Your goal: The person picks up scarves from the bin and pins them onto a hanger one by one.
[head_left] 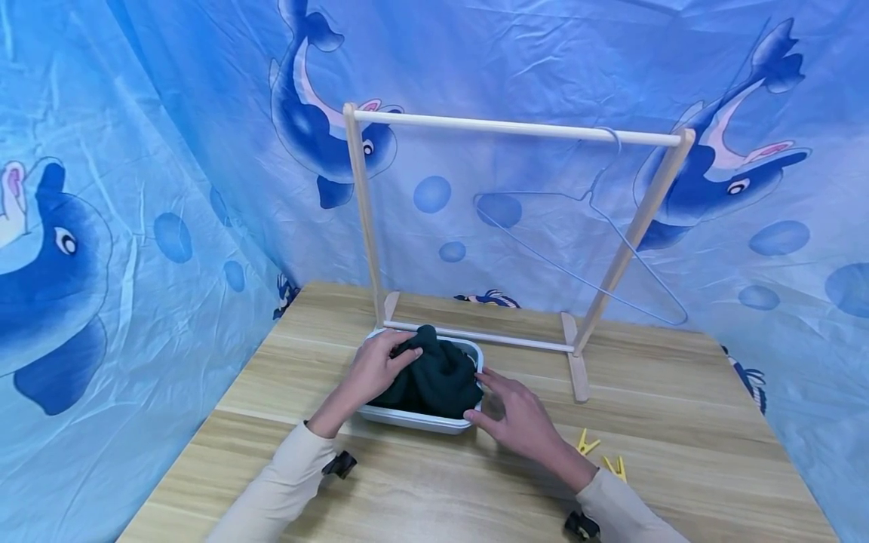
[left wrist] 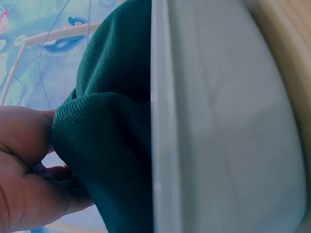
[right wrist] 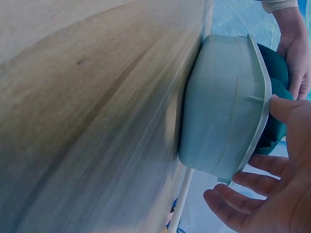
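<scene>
A dark green fabric item (head_left: 437,381), bunched up, fills a pale grey-green plastic basin (head_left: 422,422) on the table and rises above its rim. My left hand (head_left: 376,368) is over the basin's left side, pinching a fold of the fabric between thumb and fingers. The left wrist view shows that thumb and fingers (left wrist: 29,174) at the fold. At the basin's right end is my right hand (head_left: 521,413), thumb on the rim near the front corner. Its fingers are spread and lightly bent along the end wall, as the right wrist view shows.
Behind the basin stands a wooden rack with a white top bar (head_left: 489,124). A pale wire hanger (head_left: 543,260) hangs from its right part. Two yellow clothespins (head_left: 587,443) lie near my right forearm. Blue dolphin-print curtains (head_left: 434,68) enclose the table (head_left: 407,498).
</scene>
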Available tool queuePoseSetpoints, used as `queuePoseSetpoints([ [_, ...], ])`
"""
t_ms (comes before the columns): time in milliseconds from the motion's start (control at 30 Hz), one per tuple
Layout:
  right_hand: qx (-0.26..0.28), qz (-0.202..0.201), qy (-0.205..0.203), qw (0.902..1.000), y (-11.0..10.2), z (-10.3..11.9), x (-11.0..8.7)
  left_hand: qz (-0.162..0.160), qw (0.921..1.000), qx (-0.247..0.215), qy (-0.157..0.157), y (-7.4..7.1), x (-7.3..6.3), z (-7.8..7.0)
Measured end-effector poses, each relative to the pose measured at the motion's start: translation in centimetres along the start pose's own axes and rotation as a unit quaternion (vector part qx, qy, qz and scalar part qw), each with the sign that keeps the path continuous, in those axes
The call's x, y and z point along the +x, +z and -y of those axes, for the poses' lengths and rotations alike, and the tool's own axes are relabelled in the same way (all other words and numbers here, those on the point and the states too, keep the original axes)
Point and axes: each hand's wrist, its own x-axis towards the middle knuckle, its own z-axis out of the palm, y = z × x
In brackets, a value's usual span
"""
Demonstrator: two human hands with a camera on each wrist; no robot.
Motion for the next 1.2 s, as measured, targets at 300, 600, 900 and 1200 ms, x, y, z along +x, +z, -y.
queuePoseSetpoints([
  [300,-0.003,-0.001,0.001,1.0000,-0.3,0.3,0.1,-0.002,0.9992,0.028,0.029,-1.2,0.6,-1.3],
  [600,-0.004,0.000,0.001,1.0000,-0.2,0.2,0.1,-0.057,0.9970,0.041,0.032,-1.8,1.2,-2.4],
  [900,-0.003,-0.003,0.002,1.0000,-0.1,0.1,0.1,-0.076,0.9953,0.052,0.031,-3.1,2.1,-3.4],
  [1200,0.005,0.006,0.007,0.9999,-0.1,0.0,0.1,-0.066,0.9964,0.046,0.029,-4.5,2.5,-3.9],
])
